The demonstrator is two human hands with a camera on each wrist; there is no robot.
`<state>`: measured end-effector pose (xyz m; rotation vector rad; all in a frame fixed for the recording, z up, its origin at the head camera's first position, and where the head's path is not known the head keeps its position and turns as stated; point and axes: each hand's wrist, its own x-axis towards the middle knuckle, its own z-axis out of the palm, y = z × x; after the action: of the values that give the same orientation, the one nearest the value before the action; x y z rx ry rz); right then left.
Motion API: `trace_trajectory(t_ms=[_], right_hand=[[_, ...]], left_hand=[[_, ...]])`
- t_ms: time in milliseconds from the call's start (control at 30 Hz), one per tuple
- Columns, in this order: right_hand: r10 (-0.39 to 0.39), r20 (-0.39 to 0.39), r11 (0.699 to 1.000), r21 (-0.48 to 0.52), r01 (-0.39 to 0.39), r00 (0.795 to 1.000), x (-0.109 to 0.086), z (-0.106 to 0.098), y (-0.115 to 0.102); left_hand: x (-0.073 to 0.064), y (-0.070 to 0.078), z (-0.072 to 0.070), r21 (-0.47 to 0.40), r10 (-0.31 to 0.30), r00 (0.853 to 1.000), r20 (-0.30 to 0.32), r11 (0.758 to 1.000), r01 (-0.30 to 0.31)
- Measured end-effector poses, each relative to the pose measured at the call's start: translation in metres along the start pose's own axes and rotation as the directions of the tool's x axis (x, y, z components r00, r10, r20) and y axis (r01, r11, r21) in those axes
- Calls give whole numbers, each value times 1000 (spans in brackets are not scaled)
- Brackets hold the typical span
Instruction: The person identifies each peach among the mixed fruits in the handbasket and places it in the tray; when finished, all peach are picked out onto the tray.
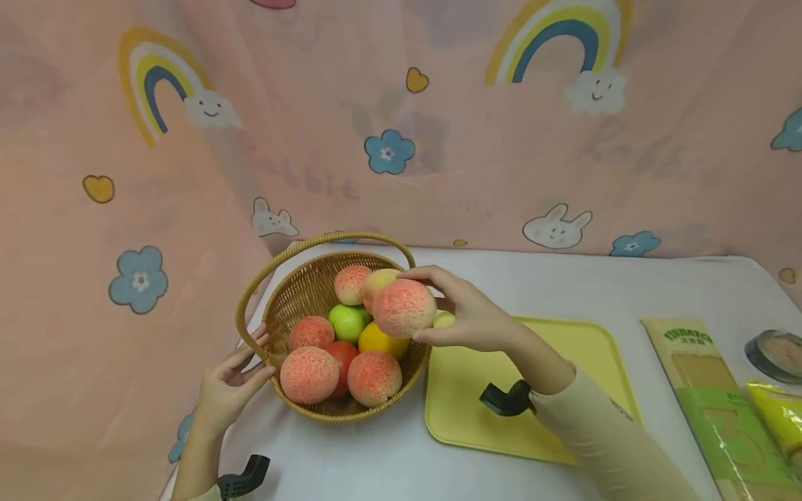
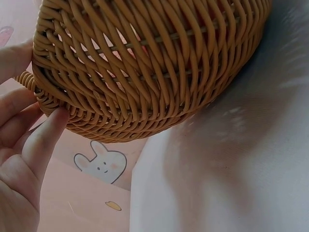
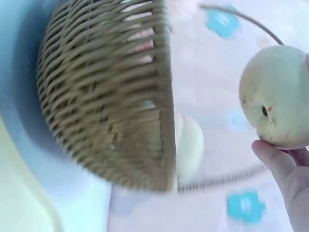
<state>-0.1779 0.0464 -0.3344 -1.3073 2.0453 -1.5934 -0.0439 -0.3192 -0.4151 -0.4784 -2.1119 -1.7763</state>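
A wicker basket [image 1: 307, 289] with a hooped handle [image 1: 247, 292] holds several peaches [image 1: 309, 376], a green apple [image 1: 349, 322], a yellow fruit [image 1: 379, 341] and a red fruit [image 1: 343, 362]. My left hand [image 1: 228, 383] grips its left rim by the handle's base, thumb in front in the left wrist view. Over the basket's right side, my right hand [image 1: 466, 313] holds a pink-and-cream peach [image 1: 404, 308] between thumb and fingers. In the right wrist view this peach [image 3: 275, 96] shows its pale side with a small dark hole, apart from the basket wall [image 3: 111, 92].
A yellow tray [image 1: 489, 410] lies right of the basket, under the right forearm. A yellow-green round thing [image 1: 443, 320] is mostly hidden behind the right hand. Farther right are a green-and-tan package [image 1: 714, 410], a yellow packet [image 1: 777, 417] and a round dark-rimmed container [image 1: 777, 355].
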Motion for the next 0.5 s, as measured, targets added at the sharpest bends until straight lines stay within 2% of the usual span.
trace_trajectory(t_ms=[100,233,367,500], right_hand=[[-25,-121,1000,14,27,992,-27,-12,9],[-43,-247,997,48,56,968,-56,-23,24],[-25,-310,996,75,51,950,-74,-31,39],[44,-338,997,82,-17,940,-79,-35,55]], left_hand=[[1,0,0,-8,13,1000,-2,1000,-13],[2,0,0,-15,29,1000,-4,999,-29],[1,0,0,-14,24,1000,-3,1000,-24],[-1,0,1,-17,6,1000,-11,1000,-6]])
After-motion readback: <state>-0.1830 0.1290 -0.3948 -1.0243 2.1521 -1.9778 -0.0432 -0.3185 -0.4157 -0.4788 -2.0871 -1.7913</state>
